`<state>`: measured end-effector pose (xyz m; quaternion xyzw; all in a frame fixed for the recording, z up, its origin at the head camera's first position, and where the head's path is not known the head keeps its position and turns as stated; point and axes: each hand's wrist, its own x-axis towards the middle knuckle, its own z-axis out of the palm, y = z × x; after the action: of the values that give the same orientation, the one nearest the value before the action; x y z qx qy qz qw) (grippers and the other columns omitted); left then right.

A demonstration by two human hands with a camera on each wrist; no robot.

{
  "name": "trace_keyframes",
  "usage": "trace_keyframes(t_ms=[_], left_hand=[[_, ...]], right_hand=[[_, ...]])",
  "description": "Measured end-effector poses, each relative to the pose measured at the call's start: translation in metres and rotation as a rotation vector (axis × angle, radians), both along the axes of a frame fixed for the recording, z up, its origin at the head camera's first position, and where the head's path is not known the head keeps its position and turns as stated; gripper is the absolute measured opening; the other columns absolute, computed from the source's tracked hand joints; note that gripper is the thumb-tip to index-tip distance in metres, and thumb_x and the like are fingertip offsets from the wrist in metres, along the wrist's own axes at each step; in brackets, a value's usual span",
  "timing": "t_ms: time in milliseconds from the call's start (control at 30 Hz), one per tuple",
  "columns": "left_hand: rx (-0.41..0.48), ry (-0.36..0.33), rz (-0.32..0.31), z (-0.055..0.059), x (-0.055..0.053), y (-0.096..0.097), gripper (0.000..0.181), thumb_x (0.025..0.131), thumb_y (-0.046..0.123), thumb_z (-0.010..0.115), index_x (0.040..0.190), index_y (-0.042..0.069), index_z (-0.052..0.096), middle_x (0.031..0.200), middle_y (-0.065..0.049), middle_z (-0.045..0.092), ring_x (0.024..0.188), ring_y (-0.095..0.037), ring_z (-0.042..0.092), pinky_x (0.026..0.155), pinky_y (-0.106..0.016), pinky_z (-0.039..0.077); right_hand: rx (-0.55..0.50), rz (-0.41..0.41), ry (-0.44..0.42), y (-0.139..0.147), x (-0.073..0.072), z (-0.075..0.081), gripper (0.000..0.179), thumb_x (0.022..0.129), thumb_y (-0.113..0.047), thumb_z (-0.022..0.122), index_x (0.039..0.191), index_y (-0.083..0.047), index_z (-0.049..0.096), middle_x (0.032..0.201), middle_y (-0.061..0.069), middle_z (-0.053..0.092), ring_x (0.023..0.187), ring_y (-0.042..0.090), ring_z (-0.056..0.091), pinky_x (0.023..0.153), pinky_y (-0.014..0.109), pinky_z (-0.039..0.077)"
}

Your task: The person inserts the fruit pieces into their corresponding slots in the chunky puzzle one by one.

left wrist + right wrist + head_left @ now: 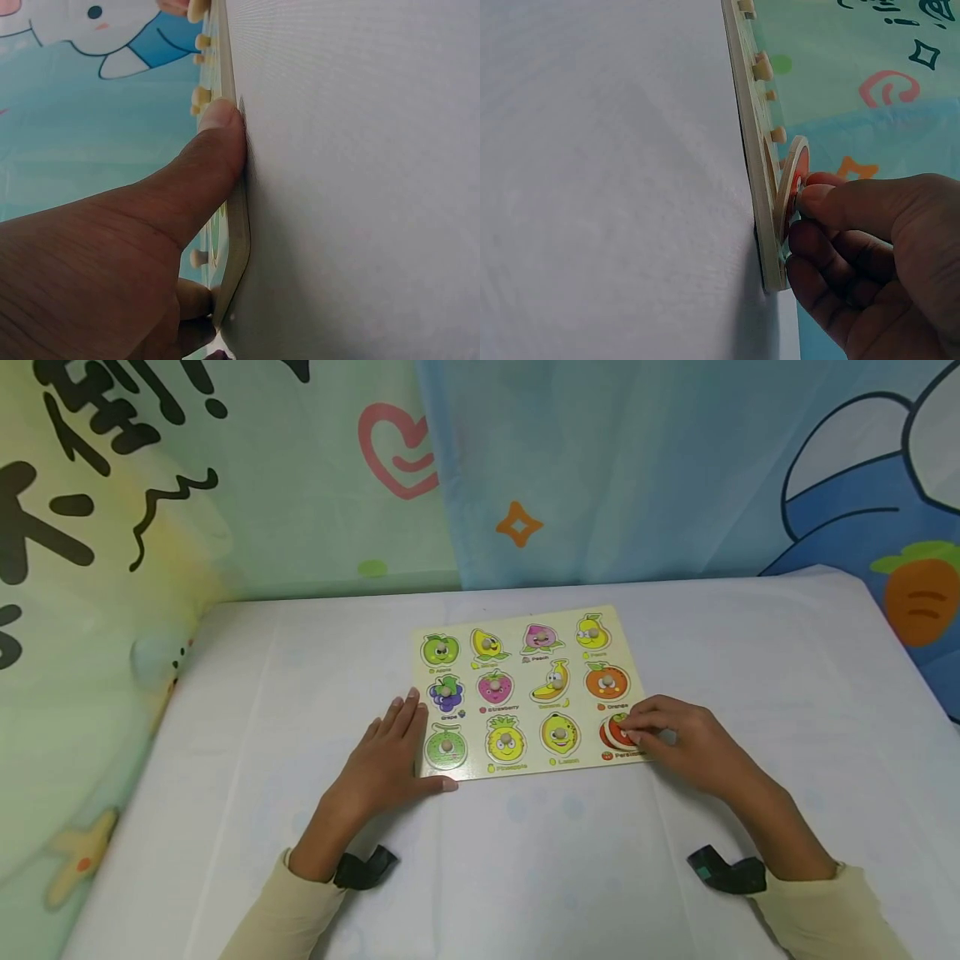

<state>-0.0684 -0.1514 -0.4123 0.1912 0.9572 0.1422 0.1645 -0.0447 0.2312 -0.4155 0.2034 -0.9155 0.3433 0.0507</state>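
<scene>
A wooden fruit knob puzzle board (516, 628) lies flat on the white-covered table. My left hand (386, 768) rests at its left end, fingers straight along the side and thumb (214, 139) against the near edge. With thumb and fingertips, my right hand (693, 747) pinches the red persimmon puzzle piece (612, 735) at the near right corner. In the right wrist view that piece (793, 176) stands tilted, one side raised off the board; the fingers cover its knob. The lemon piece (560, 734) and orange piece (606, 682) lie in the board close by.
Several other knobbed fruit pieces fill the board, among them the pineapple (506, 741) and melon (446, 748). White cloth covers the table (540, 868). A printed curtain (637, 468) hangs behind it. Black bands (365, 868) are worn at both wrists.
</scene>
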Motion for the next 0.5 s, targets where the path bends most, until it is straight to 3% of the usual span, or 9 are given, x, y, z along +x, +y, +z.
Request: trace_keyframes(t_ms=[300,500], left_hand=[[-0.02,-0.013,-0.003,-0.0004,-0.0009,0.0004,0.116,0.073,0.061,0.077,0.155,0.003,0.018,0.162,-0.011,0.006,0.147,-0.031,0.004,0.115,-0.051,0.015],[-0.012,-0.011,-0.005,0.0009,-0.0007,-0.0004,0.116,0.073,0.061,0.077,0.155,0.003,0.018,0.162,-0.011,0.006,0.147,-0.031,0.004,0.115,-0.051,0.015]], right_hand=[[0.02,0.024,-0.012,-0.0041,-0.0013,-0.0033,0.026,0.073,0.015,0.076,0.094,-0.001,0.077,0.098,0.003,0.065,0.087,0.017,0.061,0.073,0.006,0.042],[0.03,0.019,-0.027,-0.005,-0.0012,-0.0039,0.025,0.074,0.014,0.075,0.094,-0.001,0.077,0.099,0.004,0.066,0.09,0.019,0.062,0.075,0.005,0.042]])
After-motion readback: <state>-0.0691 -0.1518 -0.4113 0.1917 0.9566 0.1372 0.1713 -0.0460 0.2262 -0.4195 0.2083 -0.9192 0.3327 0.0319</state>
